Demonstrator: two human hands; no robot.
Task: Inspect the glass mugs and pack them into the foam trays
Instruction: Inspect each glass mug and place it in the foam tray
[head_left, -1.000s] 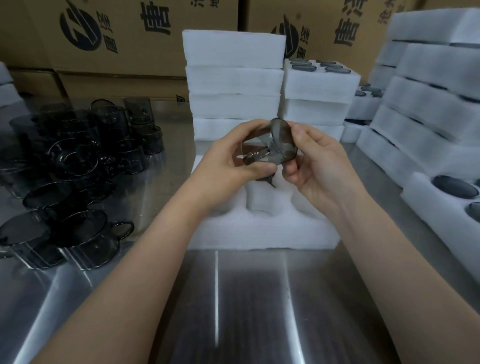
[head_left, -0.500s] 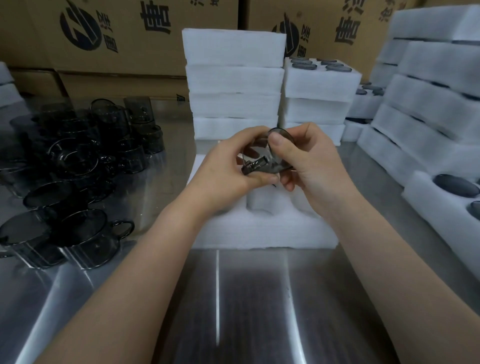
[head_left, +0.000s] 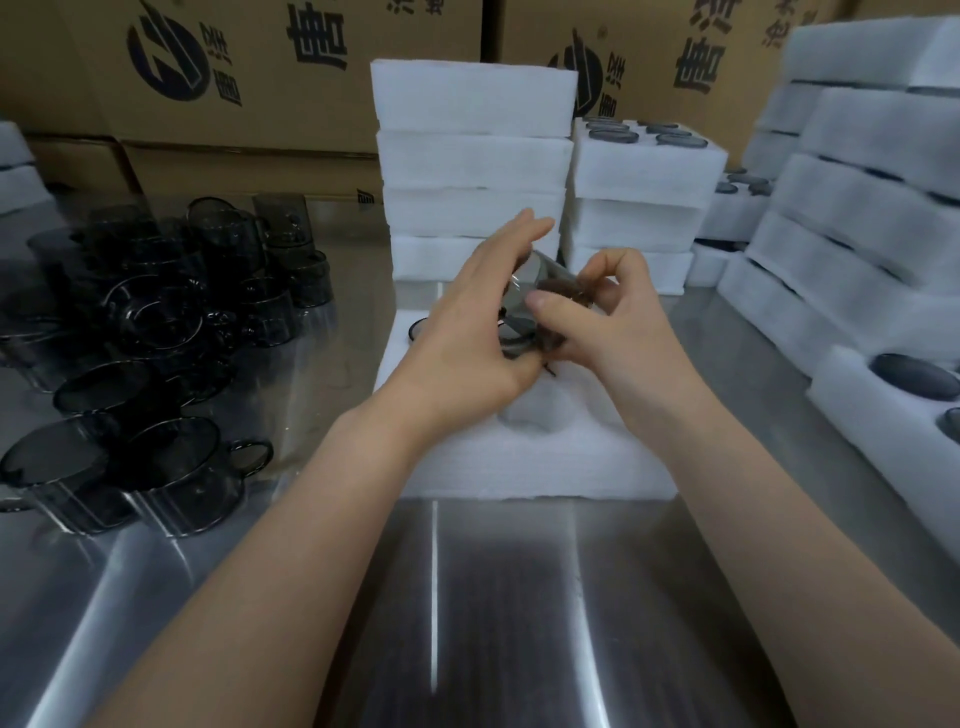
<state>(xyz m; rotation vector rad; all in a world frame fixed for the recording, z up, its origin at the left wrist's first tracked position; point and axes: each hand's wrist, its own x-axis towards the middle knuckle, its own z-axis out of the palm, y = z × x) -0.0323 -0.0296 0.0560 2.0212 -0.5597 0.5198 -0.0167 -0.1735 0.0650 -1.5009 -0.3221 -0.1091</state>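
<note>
Loose mugs (head_left: 150, 332) 9 o'clock, foam stack (head_left: 472, 156) 12 | my left fingers (head_left: 511, 234) screen the mug (head_left: 519, 318) my right fingers (head_left: 553, 306) pinch | left ones straighter than before.

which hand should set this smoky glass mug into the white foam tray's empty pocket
Right. The right hand pinches the smoky glass mug with thumb and curled fingers, above the white foam tray's empty pocket; the left hand's fingers are straight.
</note>
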